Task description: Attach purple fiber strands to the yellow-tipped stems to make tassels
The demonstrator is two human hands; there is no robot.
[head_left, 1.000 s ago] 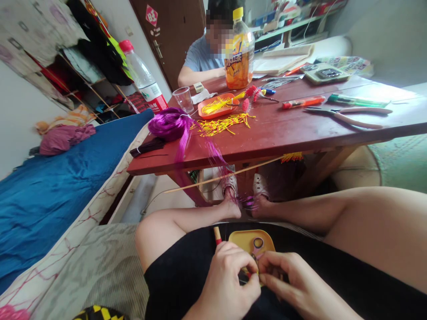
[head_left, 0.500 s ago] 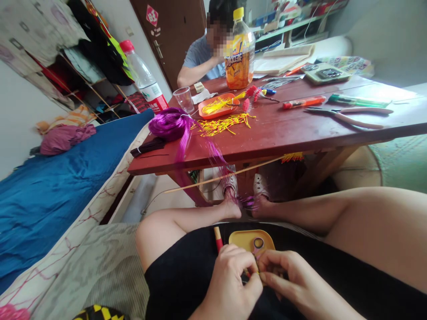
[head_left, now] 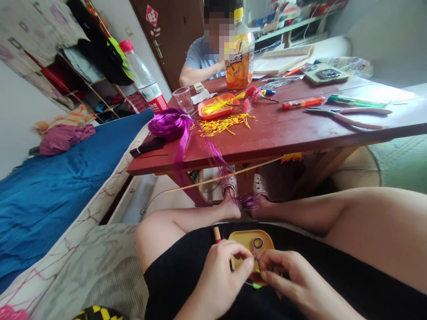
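Observation:
Both of my hands work in my lap over a small yellow tray (head_left: 248, 238). My left hand (head_left: 218, 278) is closed around a thin stick with a red-and-tan tip (head_left: 217, 234) that pokes out above the knuckles. My right hand (head_left: 293, 282) is pinched, fingertips meeting those of the left. Between the fingertips shows a small green and red piece (head_left: 255, 284), too small to name. Small scissors with a ring handle (head_left: 257, 246) lie on the tray.
A red wooden table (head_left: 283, 133) stands ahead with purple thread (head_left: 170, 124), yellow strands (head_left: 223, 124), an orange dish (head_left: 216, 106), pliers (head_left: 347, 115), bottles (head_left: 238, 51) and a cup (head_left: 183, 98). Another person (head_left: 203, 55) sits at its far side. A blue-covered bed (head_left: 56, 186) lies left.
My left hand has slid slightly down and left, uncovering more of the yellow tray and a green-red piece between the fingertips. My right hand stays in place.

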